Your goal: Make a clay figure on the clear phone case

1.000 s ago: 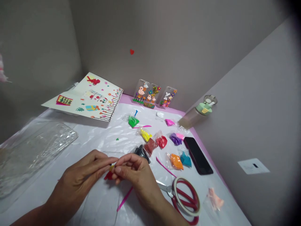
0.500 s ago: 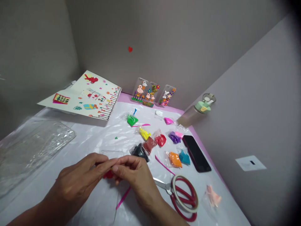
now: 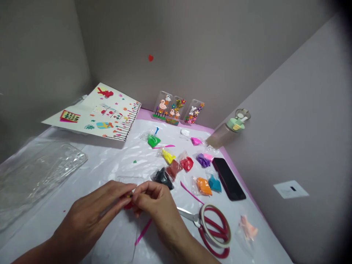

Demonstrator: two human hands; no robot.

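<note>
My left hand and my right hand meet above a clear phone case lying on the white sheet. Both have their fingertips pinched together around a tiny dark and yellow piece, mostly covered by the fingers. Just under the fingertips shows a red shape, partly hidden, apparently on the case. A pink modelling tool lies across the case's right side, close to my right wrist. Scissors with red handles, under a roll of tape, rest right of that wrist.
Bagged lumps of coloured clay, such as black, red and orange, lie beyond my hands. A phone and bottle are on the right. Decorated cases lean on the wall. Clear plastic packaging lies left.
My left fingertips have parted slightly from the right ones, so the small dark and yellow piece now shows between them. The whole view has shifted a little.
</note>
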